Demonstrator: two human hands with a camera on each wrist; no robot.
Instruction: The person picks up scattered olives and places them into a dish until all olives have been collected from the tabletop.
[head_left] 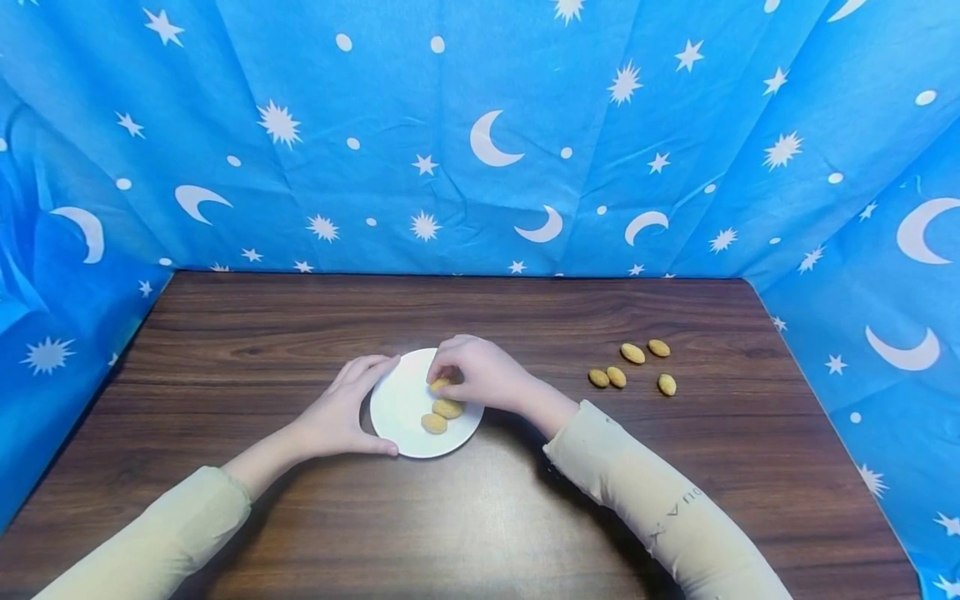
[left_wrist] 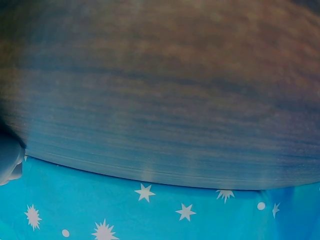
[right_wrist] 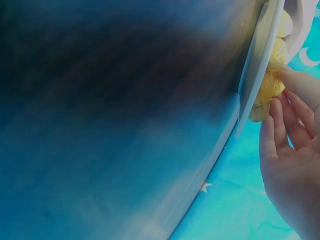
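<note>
A round white plate lies on the table. My left hand holds its left rim, thumb at the front edge and fingers at the back. Over the plate's right half, my right hand pinches a yellowish-brown oval nut between thumb and fingertips; the fingers partly hide it. Two similar nuts lie on the plate just below that hand. From the side, the right wrist view has the right hand at the held nut, with other nuts around it. Only a sliver of the left hand enters the left wrist view.
Several more oval nuts lie loose on the brown wooden table, right of the plate. A blue curtain with white stars and moons hangs behind and along both sides of the table.
</note>
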